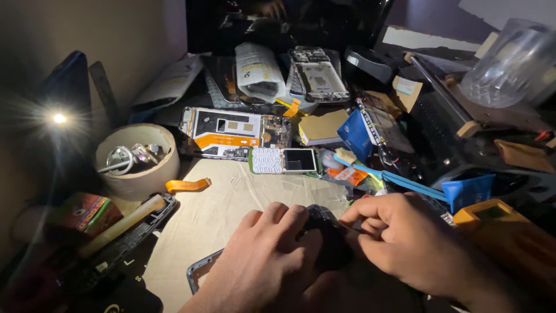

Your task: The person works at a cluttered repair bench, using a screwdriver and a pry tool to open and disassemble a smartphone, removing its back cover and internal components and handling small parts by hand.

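A small dark phone body point(324, 232) is pinned flat on the brown cardboard sheet point(231, 214) by the closed fingers of the left hand point(260, 261), apparently to steady it, while the right hand point(399, 237) is pinched onto its right edge; whether a tool is held cannot be told. Just beyond, a small keypad phone point(282, 160) and an opened smartphone chassis point(234, 132) are laid out, with a tape roll holding metal bits point(138, 159) at far left.

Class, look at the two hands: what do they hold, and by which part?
Both hands, left and right, grip a small dark device, left over its near end, right fingertips at its far edge.
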Demonstrator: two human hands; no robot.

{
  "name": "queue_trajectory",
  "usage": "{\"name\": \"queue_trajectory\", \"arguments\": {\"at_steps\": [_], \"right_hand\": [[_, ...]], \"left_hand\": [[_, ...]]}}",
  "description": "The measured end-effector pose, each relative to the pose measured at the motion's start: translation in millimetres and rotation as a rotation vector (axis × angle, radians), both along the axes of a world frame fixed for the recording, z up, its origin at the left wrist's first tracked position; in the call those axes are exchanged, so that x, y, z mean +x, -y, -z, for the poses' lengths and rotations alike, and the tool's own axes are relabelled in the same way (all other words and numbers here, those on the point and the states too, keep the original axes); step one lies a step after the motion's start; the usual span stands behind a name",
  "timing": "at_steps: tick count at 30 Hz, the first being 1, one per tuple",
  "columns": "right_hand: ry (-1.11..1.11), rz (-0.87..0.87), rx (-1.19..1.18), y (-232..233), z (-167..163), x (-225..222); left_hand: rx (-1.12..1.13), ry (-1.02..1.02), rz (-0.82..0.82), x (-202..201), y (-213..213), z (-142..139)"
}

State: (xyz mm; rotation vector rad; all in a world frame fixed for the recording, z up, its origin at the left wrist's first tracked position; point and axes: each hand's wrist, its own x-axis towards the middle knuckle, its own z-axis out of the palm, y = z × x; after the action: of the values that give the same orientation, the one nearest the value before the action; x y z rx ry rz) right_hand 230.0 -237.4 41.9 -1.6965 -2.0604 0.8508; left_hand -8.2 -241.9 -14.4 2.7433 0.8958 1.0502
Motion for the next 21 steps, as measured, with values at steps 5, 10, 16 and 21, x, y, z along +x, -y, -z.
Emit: {"name": "queue_trajectory", "arguments": {"at_steps": [5,10,16,21], "right_hand": [[-0.008,0.061,-0.011,-0.3,4.8,0.7],[-0.099,0.128,-0.111,-2.8,10.7,-0.1],[-0.267,0.014,-0.125,-8.1,16.1,4.2],[-0.249,0.049,-0.148,-12.7,16.5,6.0]], "left_hand": [[0.025,-0.024,-0.027,2.6,2.7,10.7],[-0.001,-0.056,-0.037,3.5,0.6,19.7],[0.063,-0.116,-0.04,2.2,-0.1,20.3],[0.158,-0.097,-0.03,-2.7,0.6,17.6]]}}
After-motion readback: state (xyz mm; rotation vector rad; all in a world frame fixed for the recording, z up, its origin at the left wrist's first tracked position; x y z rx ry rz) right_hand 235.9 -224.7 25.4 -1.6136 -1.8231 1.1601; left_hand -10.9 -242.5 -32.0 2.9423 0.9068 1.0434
